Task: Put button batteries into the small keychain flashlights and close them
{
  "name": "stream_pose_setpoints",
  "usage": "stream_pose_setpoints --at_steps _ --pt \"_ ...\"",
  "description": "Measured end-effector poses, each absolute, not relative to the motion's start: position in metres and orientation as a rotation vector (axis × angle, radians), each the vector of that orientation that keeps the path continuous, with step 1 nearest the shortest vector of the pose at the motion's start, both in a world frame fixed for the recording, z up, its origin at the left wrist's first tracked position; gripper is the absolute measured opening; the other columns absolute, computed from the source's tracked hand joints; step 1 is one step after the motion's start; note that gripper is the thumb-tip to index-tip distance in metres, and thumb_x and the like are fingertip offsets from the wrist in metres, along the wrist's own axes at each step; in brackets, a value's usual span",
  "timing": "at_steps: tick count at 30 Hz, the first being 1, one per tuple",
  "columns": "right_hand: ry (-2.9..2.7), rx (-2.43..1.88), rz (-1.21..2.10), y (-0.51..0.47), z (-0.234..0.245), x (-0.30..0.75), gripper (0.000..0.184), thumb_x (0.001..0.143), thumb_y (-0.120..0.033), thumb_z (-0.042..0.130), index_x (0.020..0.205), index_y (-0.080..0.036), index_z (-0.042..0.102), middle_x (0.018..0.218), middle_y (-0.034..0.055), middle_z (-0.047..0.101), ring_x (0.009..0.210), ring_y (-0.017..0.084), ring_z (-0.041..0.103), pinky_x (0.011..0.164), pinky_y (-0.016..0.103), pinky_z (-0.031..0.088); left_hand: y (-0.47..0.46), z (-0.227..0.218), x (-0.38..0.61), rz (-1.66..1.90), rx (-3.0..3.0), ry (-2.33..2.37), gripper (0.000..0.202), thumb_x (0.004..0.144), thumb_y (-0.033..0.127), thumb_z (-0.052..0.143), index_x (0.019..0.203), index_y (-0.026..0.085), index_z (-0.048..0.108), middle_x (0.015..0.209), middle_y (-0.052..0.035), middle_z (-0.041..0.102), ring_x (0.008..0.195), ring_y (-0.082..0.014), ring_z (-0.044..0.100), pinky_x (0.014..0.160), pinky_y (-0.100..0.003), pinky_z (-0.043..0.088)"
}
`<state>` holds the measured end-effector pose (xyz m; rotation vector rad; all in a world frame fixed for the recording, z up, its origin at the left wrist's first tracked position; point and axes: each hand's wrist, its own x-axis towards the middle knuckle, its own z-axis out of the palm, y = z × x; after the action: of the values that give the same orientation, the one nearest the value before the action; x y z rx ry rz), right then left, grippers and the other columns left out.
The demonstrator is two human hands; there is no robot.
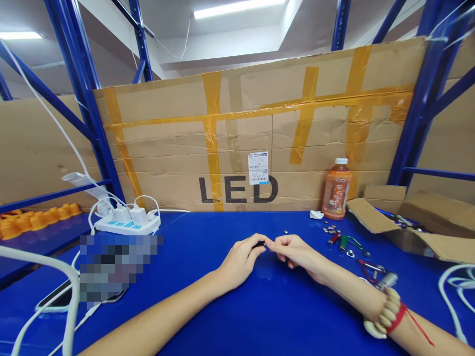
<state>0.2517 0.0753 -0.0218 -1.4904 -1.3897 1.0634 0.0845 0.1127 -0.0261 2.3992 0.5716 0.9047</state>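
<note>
My left hand [237,263] is closed in a pinch, thumb and forefinger on a small dark piece [261,244] that is too small to name. Meeting it fingertip to fingertip, my right hand [295,252] is also pinched, and its fingers hide whatever lies between them. Both hands are just above the blue tabletop [237,316]. A tiny round metal disc [286,232] lies behind my right hand. Right of that hand are several small silver discs [330,229], a red cylinder [333,239], a green cylinder with a clip [343,243] and a red carabiner [365,271] with silver parts.
An opened cardboard box [415,242] with metal pieces stands right, beside a drink bottle [337,190] and crumpled tissue [316,215]. At left are a power strip [128,225], white cables [72,296] and a phone [55,299]. A cardboard wall [170,163] closes the back.
</note>
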Motion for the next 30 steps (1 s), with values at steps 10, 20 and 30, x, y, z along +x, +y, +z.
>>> stream_pose_setpoints --at_steps 10,20,30 --pt "-1.841 -1.117 0.285 0.081 -0.018 0.265 0.022 0.073 -0.04 0.061 0.08 -0.021 0.071 0.074 0.0025 0.057 0.056 0.009 0.046 0.048 0.022 0.037 0.115 -0.027 0.085 0.892 2.323 0.677 0.026 0.09 0.024 0.032 0.105 0.023 0.054 0.1 0.0012 0.062 0.088 -0.0132 0.057 0.081 -0.022 0.04" --pt "-1.883 -1.016 0.373 0.086 -0.019 0.27 0.019 0.069 -0.037 0.067 0.071 -0.019 0.072 0.073 0.0028 0.055 0.06 0.01 0.049 0.054 0.024 0.04 0.114 -0.025 0.084 0.827 2.357 0.595 0.027 0.091 0.024 0.032 0.104 0.021 0.056 0.099 0.0001 0.063 0.084 -0.0136 0.056 0.074 -0.022 0.039" --pt "-1.897 -0.952 0.554 0.083 -0.02 0.269 0.019 0.067 -0.034 0.069 0.058 -0.018 0.069 0.074 0.0033 0.055 0.067 0.012 0.053 0.061 0.026 0.043 0.112 -0.032 0.081 0.709 2.484 0.608 0.024 0.092 0.028 0.032 0.099 0.021 0.054 0.097 -0.0011 0.063 0.086 -0.0148 0.059 0.074 -0.023 0.041"
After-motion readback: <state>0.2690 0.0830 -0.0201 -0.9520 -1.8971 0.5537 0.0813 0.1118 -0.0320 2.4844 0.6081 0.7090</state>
